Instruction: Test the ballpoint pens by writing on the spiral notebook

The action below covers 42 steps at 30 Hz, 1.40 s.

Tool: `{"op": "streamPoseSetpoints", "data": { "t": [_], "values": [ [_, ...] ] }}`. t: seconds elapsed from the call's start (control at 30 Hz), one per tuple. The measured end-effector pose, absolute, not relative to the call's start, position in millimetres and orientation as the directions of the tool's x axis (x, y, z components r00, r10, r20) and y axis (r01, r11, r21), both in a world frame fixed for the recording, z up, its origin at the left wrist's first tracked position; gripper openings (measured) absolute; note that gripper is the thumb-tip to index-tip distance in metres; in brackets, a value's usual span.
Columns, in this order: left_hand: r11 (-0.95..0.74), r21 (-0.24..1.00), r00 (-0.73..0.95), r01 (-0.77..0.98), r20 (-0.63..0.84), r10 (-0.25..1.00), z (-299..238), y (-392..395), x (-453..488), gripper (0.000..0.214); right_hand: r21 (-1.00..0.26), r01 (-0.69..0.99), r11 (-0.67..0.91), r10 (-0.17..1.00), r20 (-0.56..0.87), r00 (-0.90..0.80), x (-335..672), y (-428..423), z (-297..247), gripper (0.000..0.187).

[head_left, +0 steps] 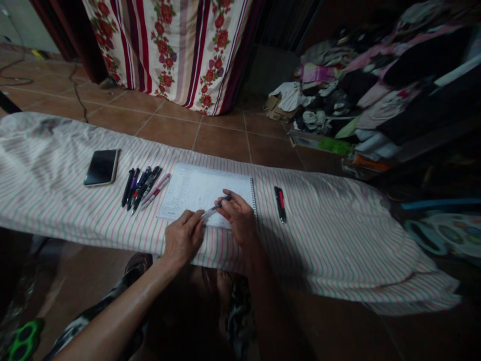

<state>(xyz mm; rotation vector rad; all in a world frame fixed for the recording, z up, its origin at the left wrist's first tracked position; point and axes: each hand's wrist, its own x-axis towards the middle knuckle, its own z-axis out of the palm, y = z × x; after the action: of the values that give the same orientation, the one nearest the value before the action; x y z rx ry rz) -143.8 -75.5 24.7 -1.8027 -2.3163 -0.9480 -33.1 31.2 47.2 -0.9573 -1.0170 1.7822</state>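
Both of my hands hold one pen (215, 207) over a spiral notebook (199, 189) that lies open on a striped cloth-covered board (338, 235). My left hand (183, 236) pinches the pen's near end. My right hand (239, 216) grips the far, dark end between thumb and fingers. The pen lies nearly level above the notebook's front edge.
Left of the notebook lie several pens (143, 187) in a row and a dark phone (101, 167). A black and red pen (280, 203) lies right of the notebook. A flowered curtain (169, 45) hangs behind, and a pile of clothes (361, 95) fills the right side. Tiled floor (225, 135) lies beyond.
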Motion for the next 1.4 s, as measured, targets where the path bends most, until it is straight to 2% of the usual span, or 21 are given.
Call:
{"op": "streamPoseSetpoints", "data": {
  "t": [0.13, 0.53, 0.8, 1.07, 1.23, 1.4],
  "values": [
    [0.135, 0.427, -0.324, 0.894, 0.408, 0.854, 24.4, -76.0, -143.7, 0.028, -0.9, -0.304, -0.313, 0.915, -0.199, -0.351, -33.8, 30.5, 46.9, 0.041],
    [0.109, 0.548, -0.339, 0.829, 0.338, 0.878, 27.6, -74.2, -141.0, 0.029, -0.893, -0.343, -0.292, 0.934, -0.19, -0.301, -32.4, 33.2, 46.4, 0.052],
    [0.123, 0.546, -0.334, 0.829, 0.307, 0.891, 29.0, -74.2, -141.1, 0.029, -0.868, -0.392, -0.304, 0.942, -0.211, -0.263, -35.1, 33.0, 41.8, 0.031],
    [0.134, 0.515, -0.328, 0.847, 0.307, 0.894, 27.8, -74.7, -141.4, 0.029, -0.868, -0.382, -0.317, 0.936, -0.222, -0.273, -36.0, 33.6, 36.4, 0.03],
    [0.164, 0.453, -0.321, 0.876, 0.295, 0.9, 24.9, -76.5, -140.1, 0.03, -0.844, -0.451, -0.29, 0.951, -0.201, -0.235, -30.4, 39.8, 31.8, 0.028],
    [0.174, 0.523, -0.356, 0.835, 0.271, 0.894, 26.2, -75.6, -140.3, 0.029, -0.857, -0.422, -0.296, 0.949, -0.215, -0.229, -26.9, 42.3, 32.1, 0.03]
  ]
}}
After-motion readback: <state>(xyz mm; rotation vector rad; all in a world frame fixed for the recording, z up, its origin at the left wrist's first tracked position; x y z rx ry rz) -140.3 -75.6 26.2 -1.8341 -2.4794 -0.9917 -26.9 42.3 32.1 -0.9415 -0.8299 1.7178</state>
